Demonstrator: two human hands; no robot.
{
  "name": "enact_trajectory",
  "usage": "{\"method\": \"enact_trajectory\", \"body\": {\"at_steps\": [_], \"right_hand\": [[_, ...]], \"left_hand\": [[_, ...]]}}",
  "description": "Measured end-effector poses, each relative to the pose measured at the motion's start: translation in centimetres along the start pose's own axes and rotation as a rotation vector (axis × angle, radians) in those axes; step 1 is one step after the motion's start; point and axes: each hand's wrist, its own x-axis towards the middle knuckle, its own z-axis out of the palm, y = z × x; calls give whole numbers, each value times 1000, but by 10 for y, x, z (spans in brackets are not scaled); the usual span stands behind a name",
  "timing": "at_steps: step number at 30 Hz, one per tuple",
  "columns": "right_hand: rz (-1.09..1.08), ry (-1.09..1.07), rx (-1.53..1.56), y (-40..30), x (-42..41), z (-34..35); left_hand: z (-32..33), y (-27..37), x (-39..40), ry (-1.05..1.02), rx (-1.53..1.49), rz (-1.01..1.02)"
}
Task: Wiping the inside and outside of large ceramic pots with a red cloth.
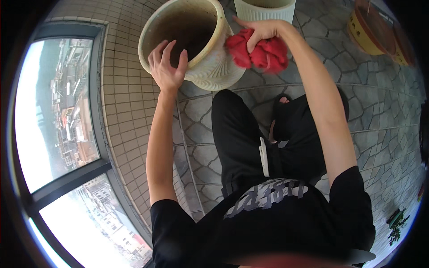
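A large cream-glazed ceramic planter (pixel 218 67) with a swirled relief on its side stands in front of my knees, its wide mouth turned partly towards me. Over the near left part of its rim is my left hand (pixel 167 65), fingers apart and holding nothing; whether it touches the rim I cannot tell. My right hand (pixel 266 31) grips a crumpled red cloth (pixel 263 55) just right of the planter's outer wall, thumb pressed into the folds. The inside of the planter is dark, and its bottom cannot be made out.
Beyond my right hand stands a white ribbed pot (pixel 264 13). Yellow and brown pots (pixel 365 37) are at the upper right, and a green plant (pixel 397 224) at the lower right. A tiled wall (pixel 124 93) with a window runs along the left. Stone-patterned tiles (pixel 201 120) cover the floor.
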Motion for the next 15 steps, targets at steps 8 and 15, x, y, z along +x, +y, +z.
{"method": "enact_trajectory", "body": {"at_steps": [8,15], "right_hand": [[-94,-83,295,-15,-8,19],[-144,-82,406,5,4,22]], "left_hand": [[-5,-41,-24,429,-593,-1064],[-15,-38,-15,-116,-977,-1097]]}}
